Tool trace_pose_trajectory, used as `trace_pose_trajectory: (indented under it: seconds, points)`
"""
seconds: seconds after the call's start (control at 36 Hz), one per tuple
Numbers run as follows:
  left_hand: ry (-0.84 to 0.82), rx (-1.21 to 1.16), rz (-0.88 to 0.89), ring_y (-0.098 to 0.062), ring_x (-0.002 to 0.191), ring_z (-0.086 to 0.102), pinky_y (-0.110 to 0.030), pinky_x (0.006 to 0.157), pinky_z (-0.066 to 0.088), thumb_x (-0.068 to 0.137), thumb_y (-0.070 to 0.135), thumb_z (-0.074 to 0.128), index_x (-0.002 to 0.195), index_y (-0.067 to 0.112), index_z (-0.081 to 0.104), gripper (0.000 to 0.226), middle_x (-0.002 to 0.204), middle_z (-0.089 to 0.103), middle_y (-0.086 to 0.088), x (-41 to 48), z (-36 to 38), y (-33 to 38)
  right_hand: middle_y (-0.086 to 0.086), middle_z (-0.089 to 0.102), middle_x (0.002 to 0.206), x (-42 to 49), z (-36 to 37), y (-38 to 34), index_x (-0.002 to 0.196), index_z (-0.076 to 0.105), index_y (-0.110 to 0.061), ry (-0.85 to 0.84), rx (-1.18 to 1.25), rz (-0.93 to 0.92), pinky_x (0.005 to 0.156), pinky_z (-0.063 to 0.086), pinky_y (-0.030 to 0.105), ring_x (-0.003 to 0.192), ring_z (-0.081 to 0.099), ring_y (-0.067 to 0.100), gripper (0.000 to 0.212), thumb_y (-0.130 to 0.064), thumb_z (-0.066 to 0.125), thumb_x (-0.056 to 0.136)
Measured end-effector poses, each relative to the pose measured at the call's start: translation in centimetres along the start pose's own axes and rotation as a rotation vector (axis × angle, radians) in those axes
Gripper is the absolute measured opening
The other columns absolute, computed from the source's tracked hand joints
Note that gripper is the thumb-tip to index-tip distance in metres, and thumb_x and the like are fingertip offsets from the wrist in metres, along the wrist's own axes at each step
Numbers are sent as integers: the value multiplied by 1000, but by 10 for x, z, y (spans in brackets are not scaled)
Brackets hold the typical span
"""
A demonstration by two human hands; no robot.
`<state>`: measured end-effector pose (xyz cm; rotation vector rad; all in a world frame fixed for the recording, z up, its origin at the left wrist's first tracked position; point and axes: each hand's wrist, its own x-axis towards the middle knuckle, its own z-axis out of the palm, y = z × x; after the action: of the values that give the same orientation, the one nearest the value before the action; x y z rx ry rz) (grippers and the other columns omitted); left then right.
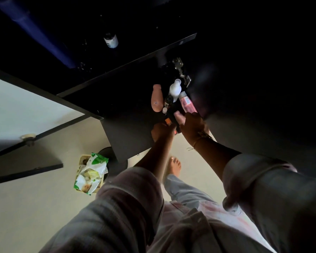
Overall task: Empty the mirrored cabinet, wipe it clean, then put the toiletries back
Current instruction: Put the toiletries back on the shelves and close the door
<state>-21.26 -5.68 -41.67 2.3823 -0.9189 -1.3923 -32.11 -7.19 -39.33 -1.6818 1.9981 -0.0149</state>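
Observation:
The dark cabinet (128, 92) is open in front of me. On its shelf a peach bottle (157, 99), a white bottle (175, 89), a pink tube (186, 104) and a small vial (165, 110) stand close together. My left hand (162, 131) and my right hand (192, 128) meet at the shelf's front edge. Both grip a black object with orange marks (171, 118), and my right thumb lies on top of it. What the black object is stays unclear in the dark. A dark bottle with a white label (111, 41) stands on a higher shelf.
A metal hinge (181, 70) sits behind the bottles. On the pale floor to the left, a basket holds green-and-white packets (91, 172). My bare foot (175, 167) stands below the shelf. A dark panel edge (26, 170) juts in from the left.

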Motion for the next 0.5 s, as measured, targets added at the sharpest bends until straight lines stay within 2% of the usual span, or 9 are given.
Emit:
trace_pose_trajectory:
  seconds: [0.08, 0.22, 0.31, 0.39, 0.5]
  points:
    - [-10, -16, 13, -23, 88, 71, -32, 81, 56, 80, 48, 64, 88, 12, 77, 39, 89, 75, -8, -5, -6, -7, 15, 67, 93, -2, 3, 1, 93, 66, -13, 18, 110, 50, 71, 51, 34, 89, 66, 32, 63, -69, 38, 89]
    - [-3, -83, 35, -18, 66, 72, -36, 71, 60, 67, 54, 58, 62, 19, 71, 37, 67, 73, 0, -13, -14, -25, 5, 61, 62, -16, -2, 4, 67, 61, -11, 26, 173, 89, 50, 35, 24, 62, 61, 23, 66, -72, 41, 81]
    - [3, -164, 66, -14, 63, 71, -38, 69, 61, 67, 51, 60, 67, 17, 72, 36, 64, 72, 3, -29, -27, -26, 1, 52, 50, -29, -14, -3, 59, 54, -10, 35, 256, 69, 44, 25, 21, 51, 52, 15, 65, -69, 47, 84]
    - [13, -267, 144, -13, 68, 72, -39, 71, 60, 67, 50, 60, 75, 17, 72, 37, 70, 73, 3, -50, -46, -20, 1, 55, 53, -45, -26, -13, 63, 55, -9, 56, 273, 60, 44, 27, 18, 50, 51, 7, 62, -67, 49, 85]
    - [-8, -443, 232, -17, 69, 72, -44, 73, 60, 75, 27, 68, 77, 14, 67, 13, 71, 73, -1, -86, -83, -3, 1, 52, 48, -65, -47, -37, 67, 56, -11, 169, 381, -53, 42, 35, 27, 45, 51, 13, 57, -64, 50, 86]
